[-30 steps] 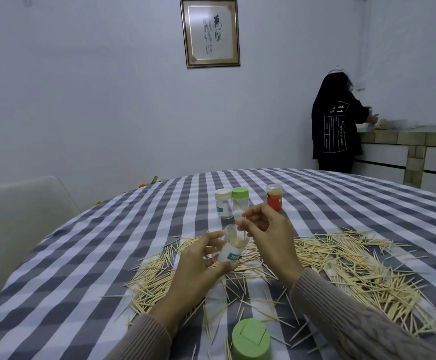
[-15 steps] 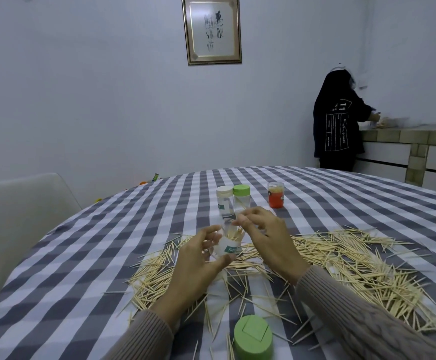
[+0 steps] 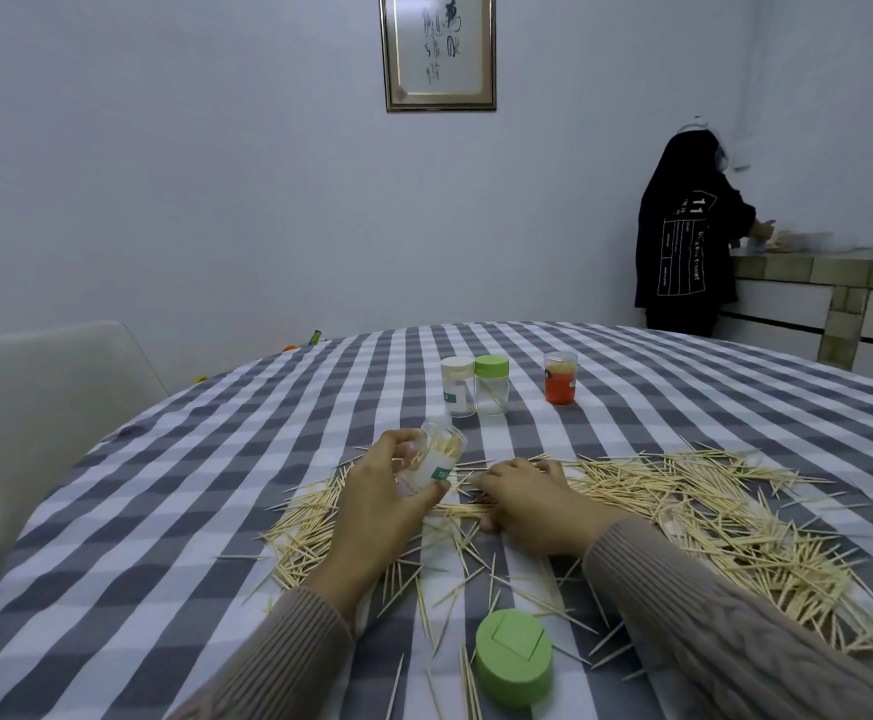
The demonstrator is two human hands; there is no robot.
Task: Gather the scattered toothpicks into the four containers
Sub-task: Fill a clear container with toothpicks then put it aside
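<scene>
My left hand [image 3: 382, 491] grips a clear open jar [image 3: 437, 457] with a teal label, tilted and part-filled with toothpicks. My right hand [image 3: 522, 493] lies palm down on the scattered toothpicks [image 3: 694, 506], fingers curled over a few of them; whether it pinches any is hidden. A loose green lid [image 3: 513, 654] sits near the table's front edge. Further back stand a white-lidded jar [image 3: 457, 386], a green-lidded jar [image 3: 491, 383] and an orange jar [image 3: 560, 377].
The round table carries a grey-and-white checked cloth [image 3: 174, 511]. A white chair [image 3: 44, 407] stands at the left. A person in a black hoodie [image 3: 683, 241] stands at a counter [image 3: 839, 293] at the back right.
My right hand has dropped from the jar's mouth down onto the toothpicks on the cloth. My left hand has kept hold of the jar and lowered slightly.
</scene>
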